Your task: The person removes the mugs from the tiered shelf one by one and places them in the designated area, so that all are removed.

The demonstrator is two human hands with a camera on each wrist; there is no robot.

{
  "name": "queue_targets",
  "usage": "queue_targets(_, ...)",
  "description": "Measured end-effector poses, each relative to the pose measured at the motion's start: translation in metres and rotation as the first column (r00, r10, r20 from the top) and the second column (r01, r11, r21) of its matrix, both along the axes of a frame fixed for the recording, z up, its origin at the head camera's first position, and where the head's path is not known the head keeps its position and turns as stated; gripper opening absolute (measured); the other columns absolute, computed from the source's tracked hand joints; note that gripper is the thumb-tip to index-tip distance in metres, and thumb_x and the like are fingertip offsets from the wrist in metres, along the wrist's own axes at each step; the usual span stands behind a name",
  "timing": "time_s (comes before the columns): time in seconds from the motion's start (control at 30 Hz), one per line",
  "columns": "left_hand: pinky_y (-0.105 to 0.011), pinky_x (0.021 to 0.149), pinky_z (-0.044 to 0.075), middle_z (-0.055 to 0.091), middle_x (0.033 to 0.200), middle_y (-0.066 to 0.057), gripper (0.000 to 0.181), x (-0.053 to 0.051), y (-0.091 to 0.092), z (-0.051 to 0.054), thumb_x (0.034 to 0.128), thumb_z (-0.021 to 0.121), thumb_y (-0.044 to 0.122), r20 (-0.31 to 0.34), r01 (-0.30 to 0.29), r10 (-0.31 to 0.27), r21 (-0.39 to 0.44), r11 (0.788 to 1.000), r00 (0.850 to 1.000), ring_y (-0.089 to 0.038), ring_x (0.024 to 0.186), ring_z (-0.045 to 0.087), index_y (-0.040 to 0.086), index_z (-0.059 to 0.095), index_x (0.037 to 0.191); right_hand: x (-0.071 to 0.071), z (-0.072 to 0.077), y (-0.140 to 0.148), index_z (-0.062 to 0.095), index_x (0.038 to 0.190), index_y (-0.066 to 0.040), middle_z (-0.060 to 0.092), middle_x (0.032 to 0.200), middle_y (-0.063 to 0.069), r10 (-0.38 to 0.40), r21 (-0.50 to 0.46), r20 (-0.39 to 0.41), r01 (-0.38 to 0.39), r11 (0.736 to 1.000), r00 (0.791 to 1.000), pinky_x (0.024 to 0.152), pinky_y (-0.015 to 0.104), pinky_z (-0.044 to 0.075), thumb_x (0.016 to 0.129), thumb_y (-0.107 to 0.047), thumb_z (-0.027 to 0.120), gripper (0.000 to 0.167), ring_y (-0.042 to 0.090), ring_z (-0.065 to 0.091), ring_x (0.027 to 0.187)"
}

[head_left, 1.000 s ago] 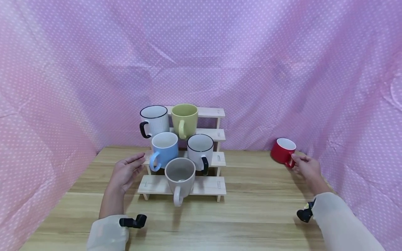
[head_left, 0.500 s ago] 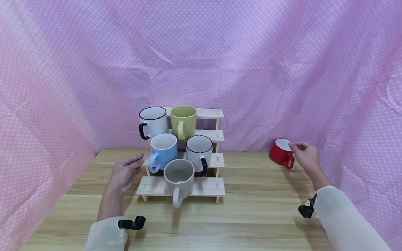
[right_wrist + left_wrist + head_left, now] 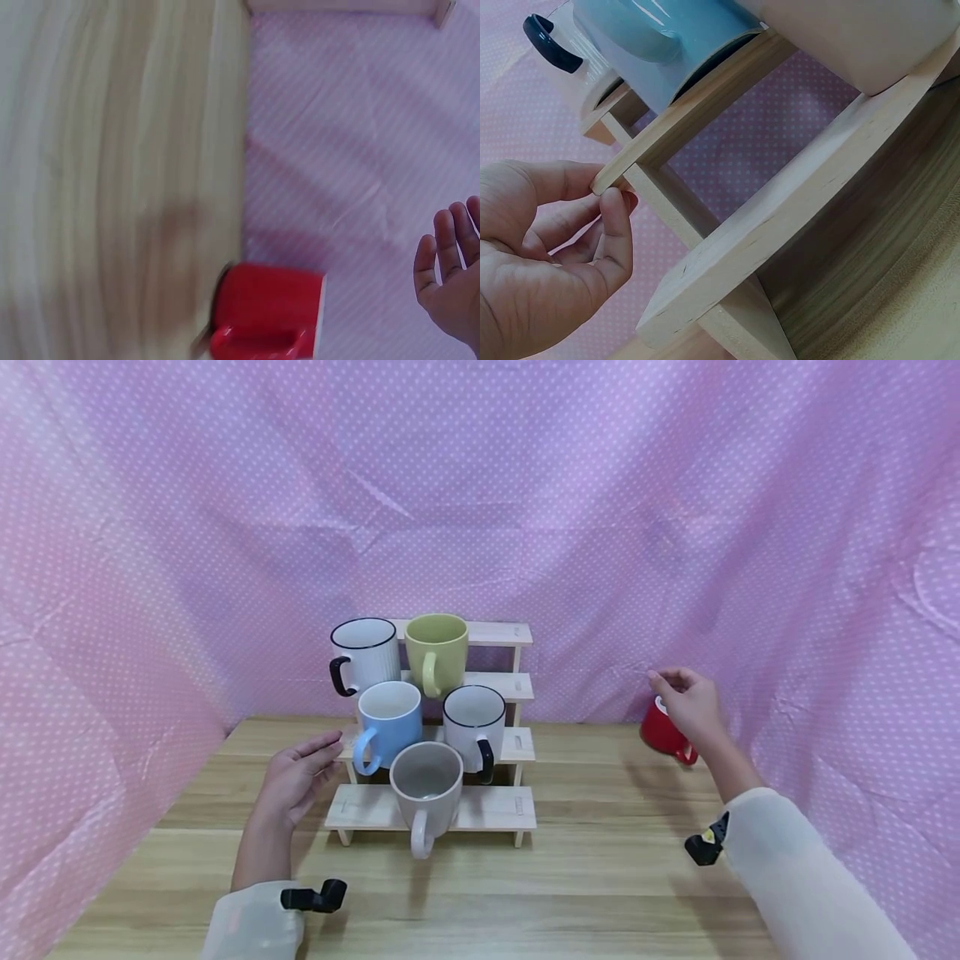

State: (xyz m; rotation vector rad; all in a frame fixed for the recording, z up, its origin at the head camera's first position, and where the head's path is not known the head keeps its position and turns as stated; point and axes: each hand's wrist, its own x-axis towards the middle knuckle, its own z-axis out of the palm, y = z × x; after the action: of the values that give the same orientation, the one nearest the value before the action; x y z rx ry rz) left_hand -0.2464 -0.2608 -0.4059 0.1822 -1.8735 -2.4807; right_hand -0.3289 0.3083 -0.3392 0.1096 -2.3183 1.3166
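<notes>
A stepped wooden rack [image 3: 495, 808] carries several mugs: white with a black handle [image 3: 375, 662], yellow-green [image 3: 450, 658], blue [image 3: 401, 733], white with a black rim [image 3: 475, 732] and grey-beige [image 3: 429, 793]. My left hand [image 3: 291, 781] pinches the left end of one shelf between thumb and fingers, as the left wrist view [image 3: 555, 255] shows. The red mug [image 3: 662, 732] stands at the back right of the table. Above it, partly covering it in the head view, my right hand [image 3: 693, 706] holds nothing; its fingers are extended in the right wrist view [image 3: 454, 277].
The wooden table [image 3: 585, 860] runs back to a pink dotted cloth [image 3: 600, 527], which hangs behind and at both sides. Bare tabletop lies between the rack and the red mug.
My right hand has let go of the red mug's handle, risen and moved left over it. The red mug stays in place. My left hand keeps its hold on the rack.
</notes>
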Motion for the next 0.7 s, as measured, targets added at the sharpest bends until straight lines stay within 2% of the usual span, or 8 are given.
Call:
queue_targets(0.13,-0.017,0.083,0.058,0.071,0.111,0.009,0.036,0.0,0.0,-0.001,0.0983,0.071,0.009,-0.002,0.0,0.0,-0.007,1.0,1.0,-0.006,0.09,0.065,0.002,0.065,0.133,0.0,0.008,-0.019,0.069,0.112,0.006,0.067,0.084,-0.016,0.057,0.003,-0.014,-0.057,0.998,0.998,0.067,0.01,0.052,0.101,-0.03,0.068,0.038,-0.003,0.063,0.079)
queue_targets(0.23,-0.017,0.083,0.057,0.07,0.111,0.009,0.036,0.001,0.0,0.0,0.0985,0.07,0.009,-0.007,0.0,0.0,-0.014,1.0,1.0,-0.006,0.09,0.064,0.001,0.065,0.133,-0.001,0.014,-0.033,0.068,0.114,0.005,0.07,0.094,-0.002,0.111,0.02,-0.011,-0.111,0.994,0.994,0.072,0.011,0.054,0.101,-0.032,0.068,0.04,0.0,0.064,0.084)
queue_targets(0.4,-0.017,0.082,0.057,0.07,0.11,0.01,0.032,0.001,0.001,0.0,0.0988,0.07,0.009,-0.007,-0.002,0.002,-0.018,1.0,1.0,-0.005,0.089,0.064,0.003,0.067,0.13,-0.003,0.022,-0.058,0.07,0.113,0.004,0.071,0.103,0.016,0.187,0.097,-0.066,-0.18,0.979,0.98,0.079,0.013,0.052,0.102,-0.031,0.067,0.037,0.004,0.063,0.087)
queue_targets(0.57,-0.017,0.084,0.057,0.07,0.112,0.01,0.037,0.0,0.0,0.0,0.099,0.07,0.01,0.0,0.002,-0.002,-0.023,1.0,1.0,-0.007,0.094,0.063,0.002,0.064,0.134,-0.002,0.03,-0.087,0.073,0.109,0.001,0.075,0.1,0.016,0.229,0.166,-0.138,-0.206,0.964,0.963,0.077,0.017,0.054,0.099,-0.026,0.071,0.029,0.013,0.066,0.086)
queue_targets(0.7,-0.017,0.084,0.057,0.07,0.112,0.011,0.037,0.0,0.0,0.0,0.0993,0.069,0.01,0.006,0.0,0.001,-0.029,1.0,1.0,-0.007,0.094,0.063,0.002,0.064,0.135,0.002,0.037,-0.109,0.074,0.11,-0.001,0.076,0.102,0.013,0.28,0.192,-0.14,-0.252,0.949,0.95,0.081,0.03,0.058,0.099,-0.026,0.071,0.028,0.022,0.069,0.09)
